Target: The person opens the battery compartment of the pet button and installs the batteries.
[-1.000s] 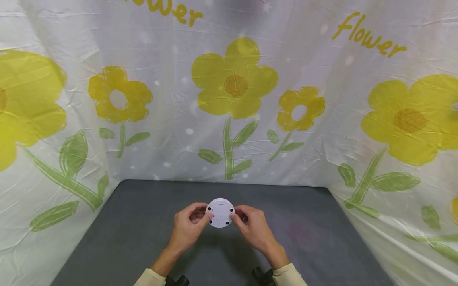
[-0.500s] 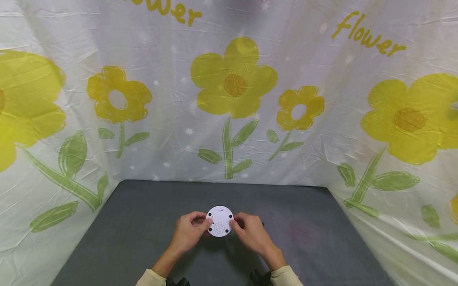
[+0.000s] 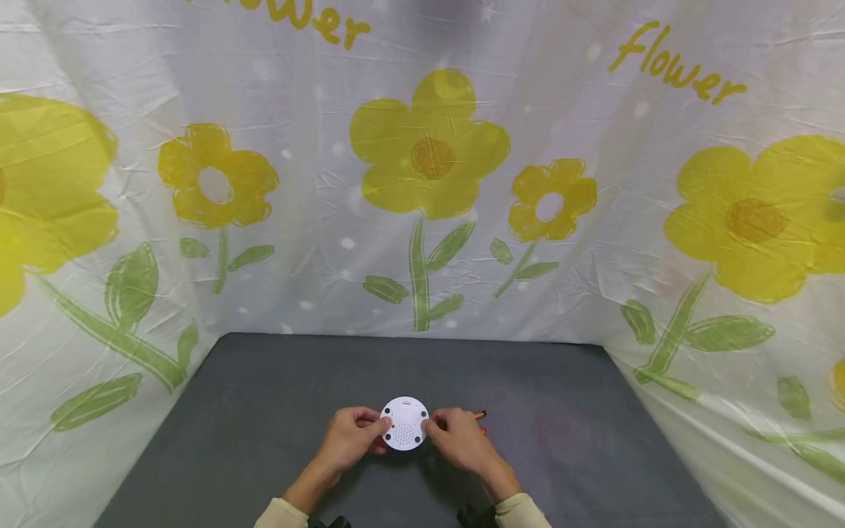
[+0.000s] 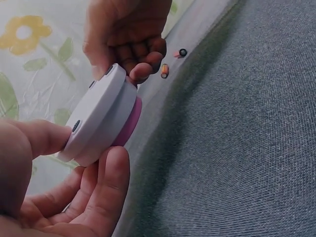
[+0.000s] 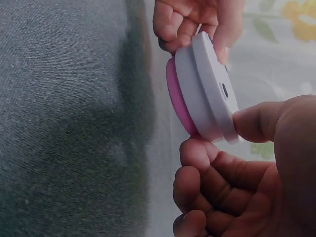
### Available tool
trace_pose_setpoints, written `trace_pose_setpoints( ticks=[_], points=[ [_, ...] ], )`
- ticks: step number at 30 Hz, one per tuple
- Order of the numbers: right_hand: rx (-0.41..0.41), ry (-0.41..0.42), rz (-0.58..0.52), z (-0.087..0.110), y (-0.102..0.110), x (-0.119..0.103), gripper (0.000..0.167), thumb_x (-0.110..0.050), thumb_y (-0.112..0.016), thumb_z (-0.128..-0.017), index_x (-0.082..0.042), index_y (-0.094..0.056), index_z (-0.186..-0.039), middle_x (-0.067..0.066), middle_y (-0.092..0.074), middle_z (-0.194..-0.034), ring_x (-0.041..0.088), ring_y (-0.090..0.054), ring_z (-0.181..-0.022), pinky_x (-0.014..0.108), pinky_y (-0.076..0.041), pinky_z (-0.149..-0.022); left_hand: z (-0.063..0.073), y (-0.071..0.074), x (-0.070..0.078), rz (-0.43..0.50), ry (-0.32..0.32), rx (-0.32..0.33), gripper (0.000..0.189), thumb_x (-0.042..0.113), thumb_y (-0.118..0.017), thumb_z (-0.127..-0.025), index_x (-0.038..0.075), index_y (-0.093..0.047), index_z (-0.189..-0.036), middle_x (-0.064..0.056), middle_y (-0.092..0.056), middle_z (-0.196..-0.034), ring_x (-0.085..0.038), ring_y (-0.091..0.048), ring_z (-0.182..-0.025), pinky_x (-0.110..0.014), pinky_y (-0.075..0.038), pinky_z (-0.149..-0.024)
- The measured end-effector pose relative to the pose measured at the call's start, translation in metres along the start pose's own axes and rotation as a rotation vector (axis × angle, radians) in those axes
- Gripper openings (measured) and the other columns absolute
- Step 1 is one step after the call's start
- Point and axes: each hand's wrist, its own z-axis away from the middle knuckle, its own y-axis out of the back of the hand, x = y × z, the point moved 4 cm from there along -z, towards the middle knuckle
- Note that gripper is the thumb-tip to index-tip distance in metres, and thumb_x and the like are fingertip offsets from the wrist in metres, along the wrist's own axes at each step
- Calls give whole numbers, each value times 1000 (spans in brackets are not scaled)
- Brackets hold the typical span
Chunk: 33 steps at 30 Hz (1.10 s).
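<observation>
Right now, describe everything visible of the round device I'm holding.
The round device looks like smooth plastic: a stepped white body with a pink layer behind. Its white face, turned toward the head camera, bears four dark dots, a cluster of small holes and a slot. It appears held above the table, the left hand and right hand pinching opposite edges.

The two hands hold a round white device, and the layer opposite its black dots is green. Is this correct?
Not quite: that layer is pink, not green, as the left wrist view shows. The left hand and right hand do hold the white device.
</observation>
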Motion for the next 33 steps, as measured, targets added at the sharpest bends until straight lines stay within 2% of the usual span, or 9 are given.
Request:
trace_pose_setpoints(
  ticks=[9, 16, 24, 33],
  points=[
    [-43, -23, -15, 1, -9, 9, 23, -26, -68, -100, -15, -77, -82, -9, -65, -69, 3, -51, -62, 23, -41, -55, -1, -1, -9, 2, 31, -5, 30, 12, -78, -99, -14, -69, -111, -12, -78, -83, -19, -74, -64, -39, -70, -63],
    [-46, -28, -21, 2, -12, 12, 21, -25, -69, -99, -15, -79, -83, -10, -66, -70, 3, -52, -63, 23, -42, -55, 0, -2, -12, 7, 57, -15, 27, 11, -77, -99, -13, -70, -109, -12, -77, -83, -19, -76, -64, -36, -69, -63],
    [-34, -36, -4, 3, -16, 15, 25, -23, -69, -99, -16, -77, -77, -13, -61, -65, 2, -49, -59, 21, -39, -52, 2, -2, -14, 1, 79, -28, 26, 12, -77, -99, -13, -71, -107, -13, -77, -85, -19, -77, -67, -36, -70, -64],
    [-19, -33, 5, 3, -15, 13, 25, -23, -69, -98, -16, -77, -76, -14, -61, -64, 2, -49, -58, 21, -39, -51, 0, -2, -15, -6, 80, -23, 27, 12, -77, -99, -13, -71, -106, -14, -77, -85, -17, -76, -66, -34, -69, -64]
  ],
)
